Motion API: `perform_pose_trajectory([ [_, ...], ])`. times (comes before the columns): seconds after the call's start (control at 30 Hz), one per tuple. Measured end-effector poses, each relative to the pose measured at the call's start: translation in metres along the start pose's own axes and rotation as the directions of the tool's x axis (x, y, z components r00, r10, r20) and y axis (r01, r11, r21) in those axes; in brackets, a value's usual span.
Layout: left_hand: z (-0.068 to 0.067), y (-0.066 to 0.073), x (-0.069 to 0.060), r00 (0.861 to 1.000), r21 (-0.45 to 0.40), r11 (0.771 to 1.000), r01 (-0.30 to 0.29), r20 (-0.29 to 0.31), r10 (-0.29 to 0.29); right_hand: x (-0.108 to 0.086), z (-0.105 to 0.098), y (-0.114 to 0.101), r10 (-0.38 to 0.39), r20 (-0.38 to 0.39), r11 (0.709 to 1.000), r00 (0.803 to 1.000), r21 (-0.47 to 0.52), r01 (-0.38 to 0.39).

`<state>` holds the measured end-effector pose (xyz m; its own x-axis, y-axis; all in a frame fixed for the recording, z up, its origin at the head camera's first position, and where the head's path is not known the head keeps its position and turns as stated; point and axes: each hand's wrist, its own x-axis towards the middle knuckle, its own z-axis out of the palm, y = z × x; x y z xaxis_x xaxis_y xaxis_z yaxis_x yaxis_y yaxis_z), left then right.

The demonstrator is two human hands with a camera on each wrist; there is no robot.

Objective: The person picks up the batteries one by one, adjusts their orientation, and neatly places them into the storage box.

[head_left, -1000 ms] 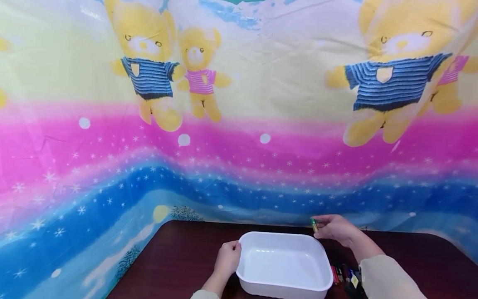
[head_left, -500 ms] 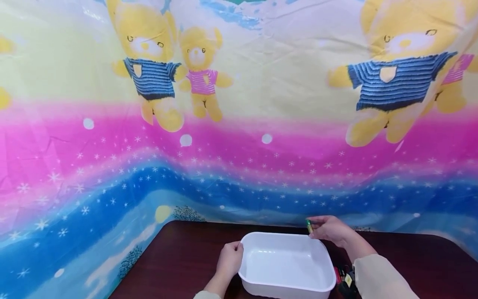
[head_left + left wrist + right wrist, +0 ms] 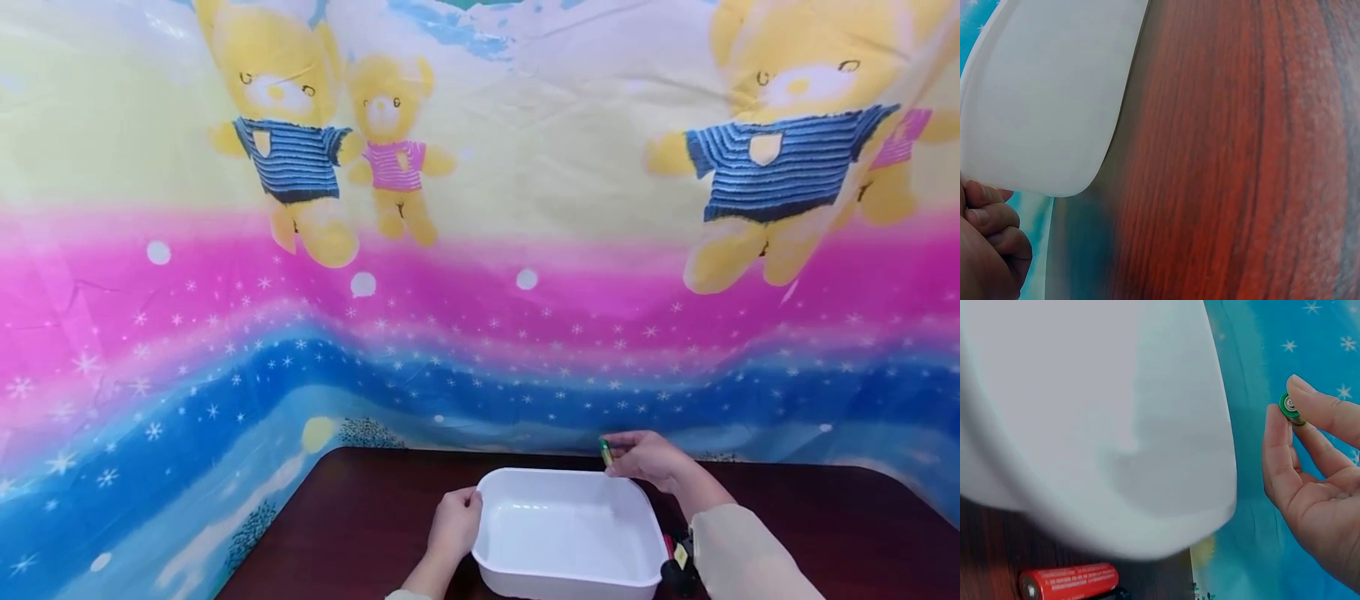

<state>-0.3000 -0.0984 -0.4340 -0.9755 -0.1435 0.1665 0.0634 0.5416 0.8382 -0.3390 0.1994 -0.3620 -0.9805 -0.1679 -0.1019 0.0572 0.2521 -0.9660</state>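
A white rectangular basin [image 3: 566,533] stands on the dark wooden table, with nothing seen inside it. My left hand [image 3: 455,525] grips its left rim; the curled fingers [image 3: 997,219] show at the basin's edge in the left wrist view. Just above the far right part of the rim, my right hand [image 3: 648,460] pinches a small green and gold battery [image 3: 606,452] between thumb and fingers. The battery's green end with its round terminal faces the camera in the right wrist view.
Right of the basin lie a red battery [image 3: 1069,581] and a black object with a yellow label [image 3: 679,567], partly hidden by the right sleeve [image 3: 742,550]. Behind the table [image 3: 375,492] hangs a bear-printed curtain [image 3: 487,333].
My right hand has moved left with the battery, from beyond the basin's far right corner to over its far rim. The left hand keeps its grip on the basin.
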Motion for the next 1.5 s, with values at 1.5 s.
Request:
perform_pose_trajectory([
  [1.5,0.003,0.004,-0.003,0.999,-0.003,1.000,0.008,-0.046,-0.008,0.041,0.025,0.015,-0.118,0.180,0.989,0.977,0.108,0.100],
])
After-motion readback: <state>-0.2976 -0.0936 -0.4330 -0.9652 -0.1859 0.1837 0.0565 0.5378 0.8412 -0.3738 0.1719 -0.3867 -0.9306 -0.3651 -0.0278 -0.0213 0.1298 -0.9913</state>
